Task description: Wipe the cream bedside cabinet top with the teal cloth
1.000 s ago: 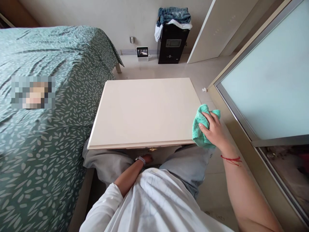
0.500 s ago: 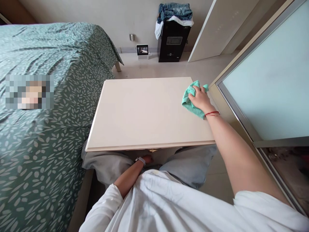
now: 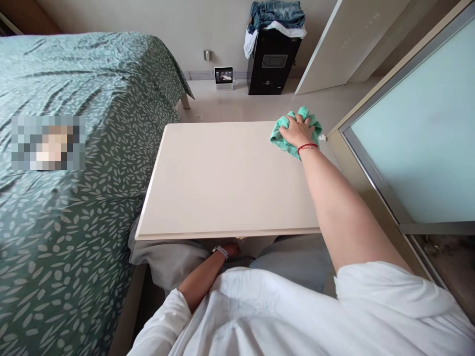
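A green cleaning cloth (image 3: 279, 138) lies bunched at the far right corner of the pale cabinet top (image 3: 230, 178). My right hand (image 3: 298, 131) presses on it from above, fingers spread and curled into the fabric; a red string circles that wrist. Part of the cloth hangs past the top's far and right edges. Down between my knees, my left hand (image 3: 233, 249) rests in shadow just below the front edge, near a small brass-coloured pull (image 3: 241, 238). A watch (image 3: 221, 252) is on that wrist. The left fingers are too dark to make out.
A bed with a green leaf-patterned cover (image 3: 111, 198) runs along the left, with a blurred patch on it. Frosted sliding doors (image 3: 415, 143) stand close on the right. Beyond are a small screen (image 3: 223, 78), a black cabinet (image 3: 274, 64) with folded jeans (image 3: 276, 14), and a door (image 3: 345, 49).
My right hand has slid the cloth away from me and slightly left, to the far right corner. My left hand stays low by the front edge. The view has shifted slightly.
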`<state>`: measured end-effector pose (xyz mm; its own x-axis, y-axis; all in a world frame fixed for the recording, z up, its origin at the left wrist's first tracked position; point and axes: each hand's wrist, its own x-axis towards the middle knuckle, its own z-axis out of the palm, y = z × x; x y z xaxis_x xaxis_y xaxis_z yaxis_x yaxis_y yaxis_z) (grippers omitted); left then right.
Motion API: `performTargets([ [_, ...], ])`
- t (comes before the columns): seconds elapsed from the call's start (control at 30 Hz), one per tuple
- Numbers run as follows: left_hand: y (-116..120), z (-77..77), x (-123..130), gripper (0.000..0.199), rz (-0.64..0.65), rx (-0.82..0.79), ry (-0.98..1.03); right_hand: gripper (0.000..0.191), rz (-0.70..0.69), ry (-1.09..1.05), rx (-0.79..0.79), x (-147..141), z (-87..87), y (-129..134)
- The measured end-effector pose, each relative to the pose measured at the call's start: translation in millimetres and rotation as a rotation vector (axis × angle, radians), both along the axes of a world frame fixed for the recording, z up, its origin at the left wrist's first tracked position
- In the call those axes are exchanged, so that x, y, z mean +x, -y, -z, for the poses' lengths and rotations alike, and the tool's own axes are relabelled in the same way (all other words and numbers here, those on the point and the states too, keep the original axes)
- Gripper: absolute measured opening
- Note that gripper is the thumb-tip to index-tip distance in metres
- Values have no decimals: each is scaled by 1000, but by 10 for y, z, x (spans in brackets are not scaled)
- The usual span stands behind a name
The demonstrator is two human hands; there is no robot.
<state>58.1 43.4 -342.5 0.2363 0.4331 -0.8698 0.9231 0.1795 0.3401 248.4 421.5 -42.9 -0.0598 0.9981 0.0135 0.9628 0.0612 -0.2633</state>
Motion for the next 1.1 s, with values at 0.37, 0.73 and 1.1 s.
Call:
performTargets([
  [0.37,31,1,-1,31,-55,11,46,66,-362,8,27,-1602,38,111],
  [0.73,47,50,-8,37,-44,8,58,65,-731,-113,23,-2928,-122,940],
  [1.1,44,20,-20,30,-12,6,-8,69,-1163,-53,37,-3053,20,1521],
])
